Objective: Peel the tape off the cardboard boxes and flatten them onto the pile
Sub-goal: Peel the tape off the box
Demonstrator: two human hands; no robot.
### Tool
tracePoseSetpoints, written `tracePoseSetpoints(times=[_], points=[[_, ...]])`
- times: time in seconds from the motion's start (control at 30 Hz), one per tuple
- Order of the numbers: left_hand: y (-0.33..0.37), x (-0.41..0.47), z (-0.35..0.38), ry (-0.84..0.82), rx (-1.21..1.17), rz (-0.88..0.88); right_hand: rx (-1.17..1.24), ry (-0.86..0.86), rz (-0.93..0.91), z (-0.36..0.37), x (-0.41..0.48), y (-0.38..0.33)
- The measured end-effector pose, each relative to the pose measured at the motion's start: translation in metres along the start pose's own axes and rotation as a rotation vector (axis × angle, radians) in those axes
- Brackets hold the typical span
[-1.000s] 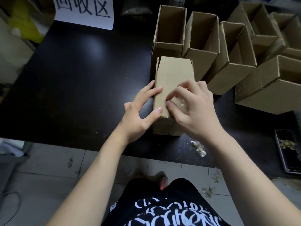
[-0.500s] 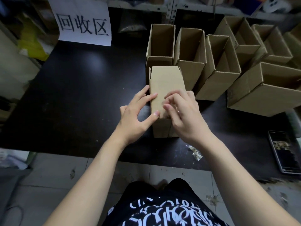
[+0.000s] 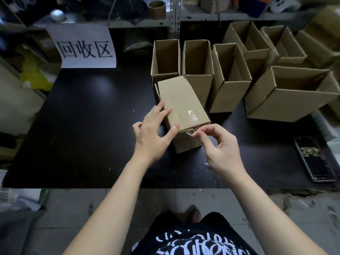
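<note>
One closed cardboard box [image 3: 181,103] stands on a black table [image 3: 82,126], just in front of a row of open cartons. A strip of clear tape [image 3: 192,115] glistens on its top face, close to the near edge. The person's right hand [image 3: 220,150] pinches the tape's lifted end [image 3: 189,133] between thumb and forefinger at that near edge, with the other fingers curled loosely behind. The left hand [image 3: 152,137] is spread flat against the box's left side, its fingers straight. The thumb tip presses on the near top edge and the forefinger lies along the top face.

Directly behind the box, and touching it, is a tall open carton [image 3: 165,57], with a second carton [image 3: 197,70] and a third carton [image 3: 230,78] beside it to the right. Farther right of the box sits a larger open carton [image 3: 287,103], with more open ones behind it. Scraps of stripped tape [image 3: 209,165] lie on the table just in front of the box, under the right wrist. A phone [image 3: 312,157] rests face up well to the box's right, near the table edge. Behind and to the left of the box hangs a white paper sign [image 3: 82,46] with three Chinese characters, 回收区.
</note>
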State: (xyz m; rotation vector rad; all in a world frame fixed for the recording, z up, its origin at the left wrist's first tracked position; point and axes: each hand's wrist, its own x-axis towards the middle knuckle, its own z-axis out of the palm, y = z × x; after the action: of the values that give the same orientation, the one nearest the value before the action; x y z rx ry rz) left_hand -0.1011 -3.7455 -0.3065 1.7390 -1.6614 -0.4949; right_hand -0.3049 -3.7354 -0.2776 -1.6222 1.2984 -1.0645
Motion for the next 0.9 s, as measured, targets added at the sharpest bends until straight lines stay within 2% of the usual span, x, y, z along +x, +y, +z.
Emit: tracePoseSetpoints(times=[0.27,0.47,0.67,0.73,0.9], points=[[0.000,0.000,0.003,-0.005,0.068,0.014,0.115,-0.005,0.164,0.002,-0.022,0.013],[0.003,-0.001,0.004,-0.023,0.067,0.015,0.274,0.084,0.240,0.003,-0.027,0.010],[0.002,-0.003,-0.001,-0.076,0.025,0.002,0.424,0.301,0.264,-0.009,-0.023,0.008],[0.002,-0.004,-0.005,-0.112,-0.035,-0.003,0.320,0.293,0.229,-0.016,-0.019,0.012],[0.006,0.006,-0.011,-0.116,-0.249,-0.081,0.055,0.119,0.189,-0.009,-0.001,0.019]])
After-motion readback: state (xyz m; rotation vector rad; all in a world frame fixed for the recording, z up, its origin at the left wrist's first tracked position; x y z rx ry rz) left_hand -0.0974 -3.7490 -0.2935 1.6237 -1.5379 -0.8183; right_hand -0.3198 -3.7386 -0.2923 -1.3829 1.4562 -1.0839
